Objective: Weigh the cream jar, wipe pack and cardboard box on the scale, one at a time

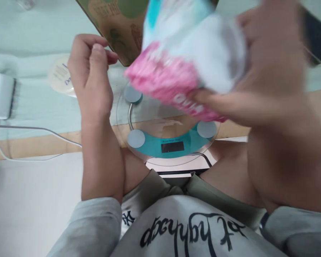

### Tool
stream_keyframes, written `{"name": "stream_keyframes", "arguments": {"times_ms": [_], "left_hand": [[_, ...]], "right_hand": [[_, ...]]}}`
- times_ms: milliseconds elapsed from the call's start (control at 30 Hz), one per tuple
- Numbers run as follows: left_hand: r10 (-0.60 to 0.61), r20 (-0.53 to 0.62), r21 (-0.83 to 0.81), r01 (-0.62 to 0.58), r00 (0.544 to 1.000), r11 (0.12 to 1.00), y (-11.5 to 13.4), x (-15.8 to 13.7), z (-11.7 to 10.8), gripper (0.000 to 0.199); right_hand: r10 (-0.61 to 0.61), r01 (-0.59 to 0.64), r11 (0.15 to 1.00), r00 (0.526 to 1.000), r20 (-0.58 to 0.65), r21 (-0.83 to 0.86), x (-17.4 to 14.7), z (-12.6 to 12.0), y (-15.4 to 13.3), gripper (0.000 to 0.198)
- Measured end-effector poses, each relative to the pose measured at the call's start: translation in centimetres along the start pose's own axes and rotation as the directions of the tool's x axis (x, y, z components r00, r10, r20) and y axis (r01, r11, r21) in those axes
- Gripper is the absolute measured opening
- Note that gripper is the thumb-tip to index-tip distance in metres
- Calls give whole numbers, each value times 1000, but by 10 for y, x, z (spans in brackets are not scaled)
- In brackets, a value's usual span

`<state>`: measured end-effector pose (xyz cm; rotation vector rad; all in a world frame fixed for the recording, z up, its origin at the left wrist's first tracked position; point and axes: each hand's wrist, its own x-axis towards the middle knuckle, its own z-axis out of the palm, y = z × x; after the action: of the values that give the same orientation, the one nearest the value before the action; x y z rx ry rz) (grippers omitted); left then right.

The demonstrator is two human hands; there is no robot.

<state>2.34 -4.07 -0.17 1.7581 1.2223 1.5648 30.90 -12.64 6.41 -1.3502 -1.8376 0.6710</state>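
My right hand [259,82], blurred by motion, grips a soft plastic package [171,71], white and turquoise with a pink band and white letters. The package is tilted above a round glass scale [173,144]. That scale has a turquoise strip, pale round pads and a dark display, and it juts over the table's front edge. On the left, my left hand [92,67] is raised with loosely curled fingers and nothing visible in them. Its fingertips are close to the corner of a brown cardboard box [117,28]; whether they touch it I cannot tell.
A round whitish lid-like thing [60,75] lies partly behind my left hand. Farther left is a white device [1,96], with a white cable [42,128] running near the edge. A dark phone-like slab [317,35] lies at the right. My legs are below the scale.
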Motion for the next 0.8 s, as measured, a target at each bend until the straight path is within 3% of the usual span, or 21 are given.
{"name": "stream_keyframes", "arguments": {"times_ms": [100,233,367,467,667,800], "left_hand": [[-59,-7,-15,59,998,998,4,-2,-1,65],[-86,102,-24,89,991,996,20,-11,4,55],[-87,211,-40,97,974,994,34,-18,12,51],[-52,295,-39,66,954,997,40,-21,17,42],[-38,460,31,27,887,999,38,-25,23,56],[-116,494,117,66,862,991,40,-23,24,35]], "right_hand": [[-138,170,977,965,222,-132,5,31,-20,80],[-97,206,940,925,368,-271,7,42,-9,81],[-100,190,962,913,397,-195,9,33,3,98],[-106,157,980,928,357,-119,13,27,9,75],[-17,32,998,960,279,-49,19,38,28,45],[-9,12,1000,968,249,-10,19,44,32,34]]}}
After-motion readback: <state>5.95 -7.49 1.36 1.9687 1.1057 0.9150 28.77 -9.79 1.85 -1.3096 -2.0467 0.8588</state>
